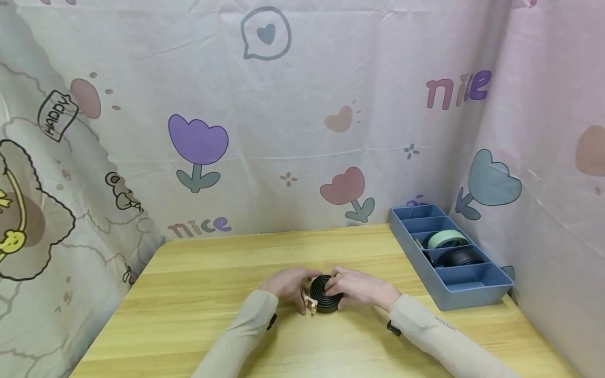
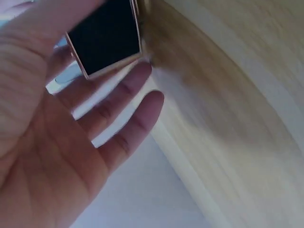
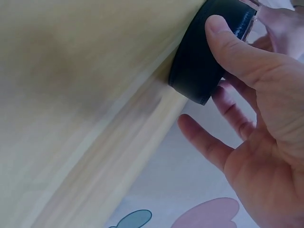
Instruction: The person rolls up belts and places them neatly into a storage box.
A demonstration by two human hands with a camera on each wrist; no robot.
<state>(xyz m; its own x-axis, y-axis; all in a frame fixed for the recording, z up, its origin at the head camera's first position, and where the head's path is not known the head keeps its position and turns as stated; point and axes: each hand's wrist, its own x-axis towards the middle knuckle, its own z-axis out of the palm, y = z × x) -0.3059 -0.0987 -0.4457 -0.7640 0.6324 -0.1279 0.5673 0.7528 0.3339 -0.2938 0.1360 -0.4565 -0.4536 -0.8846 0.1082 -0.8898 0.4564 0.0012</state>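
A black belt (image 1: 325, 303) is rolled into a tight coil and stands on its edge side at the middle of the table, its spiral facing up in the head view. Its gold-rimmed buckle (image 1: 309, 303) is on the left of the coil. My left hand (image 1: 287, 283) holds the buckle end between thumb and fingers; the left wrist view shows the buckle's dark plate (image 2: 107, 40). From the right, my right hand (image 1: 361, 286) grips the coil, fingertips at its centre. In the right wrist view the thumb presses the belt's outer band (image 3: 197, 57).
A blue divided tray (image 1: 472, 299) stands at the table's right side. Its compartments hold a rolled light green belt (image 1: 446, 239) and a rolled black belt (image 1: 462, 257). A printed curtain (image 1: 283, 131) hangs behind the wooden table (image 1: 212, 262) and along both sides.
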